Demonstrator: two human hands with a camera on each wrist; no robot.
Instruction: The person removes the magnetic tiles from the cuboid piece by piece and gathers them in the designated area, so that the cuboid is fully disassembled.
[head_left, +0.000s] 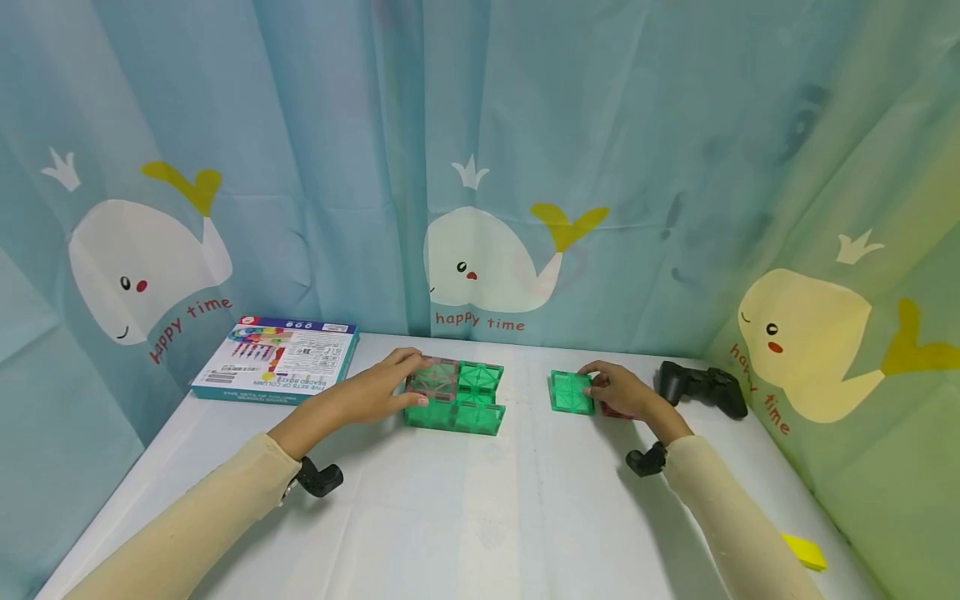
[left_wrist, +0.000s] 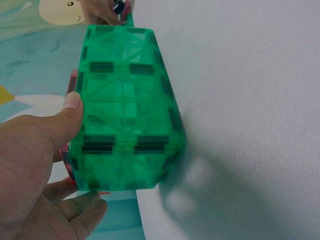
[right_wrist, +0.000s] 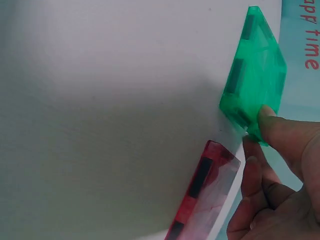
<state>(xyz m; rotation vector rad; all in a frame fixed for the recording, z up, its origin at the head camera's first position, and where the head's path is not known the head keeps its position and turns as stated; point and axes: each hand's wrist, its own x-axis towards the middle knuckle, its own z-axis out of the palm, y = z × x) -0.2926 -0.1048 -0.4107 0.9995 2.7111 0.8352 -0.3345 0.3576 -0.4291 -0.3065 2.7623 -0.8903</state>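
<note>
A low structure of translucent green magnetic tiles (head_left: pixel 454 417) stands on the table, a red tile (head_left: pixel 438 380) on its back left part. My left hand (head_left: pixel 378 388) holds this structure at its left side; in the left wrist view the thumb (left_wrist: pixel 73 102) presses near the red tile's edge and the other fingers reach round the end. To the right, my right hand (head_left: pixel 621 390) pinches a loose green square tile (right_wrist: pixel 257 75) by one corner, between thumb and fingers. Under that hand lies a red tile (right_wrist: pixel 207 187), partly hidden in the head view.
At the back left lies a boxed set (head_left: pixel 277 358) with printed labels. A black game controller (head_left: pixel 701 387) sits right of my right hand. A yellow piece (head_left: pixel 804 551) lies near the right edge. Curtains (head_left: pixel 360 167) with whale prints enclose the white table (head_left: pixel 450 517).
</note>
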